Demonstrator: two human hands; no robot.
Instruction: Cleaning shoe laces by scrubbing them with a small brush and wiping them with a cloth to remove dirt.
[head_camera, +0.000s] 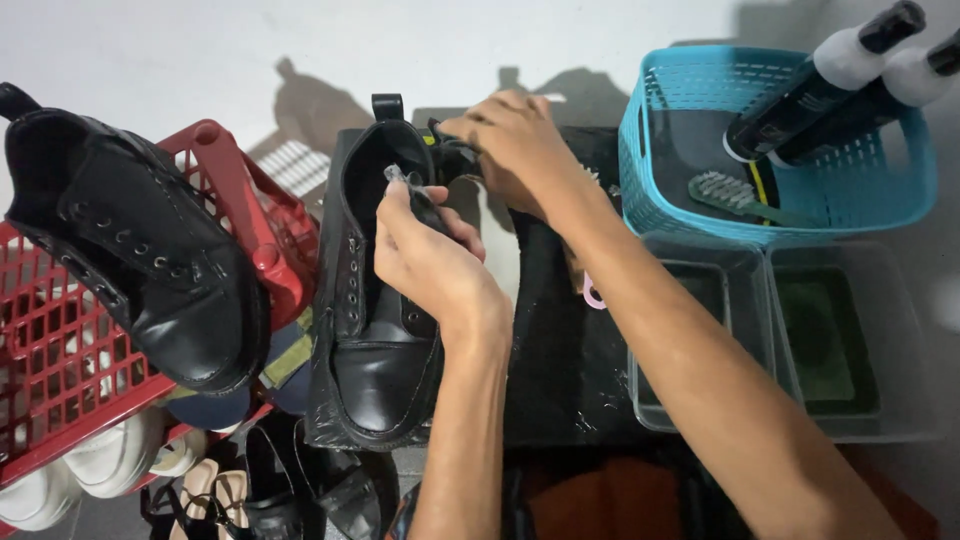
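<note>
Blue basket (660, 150): holds a green brush (735, 195) and two bottles (830, 85).
Red basket (60, 350): a black boot (150, 250) lies across its rim.
Clear tubs (790, 340): dark green inside.
Boot being handled (375, 330): on the black surface (570, 370), toe toward the person.
Left hand (430, 255): grip pinching a lace tip (393, 174) over the boot's opening.
Right hand (515, 140): fingers closed on the dark lace (455, 155) just beyond the boot's top.

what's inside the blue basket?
Inside the blue basket: a green-handled brush lying on the bottom and two dark bottles with white collars and black caps leaning on its far rim. The basket wall hides the bottles' bases and anything lying along the near side.
</note>
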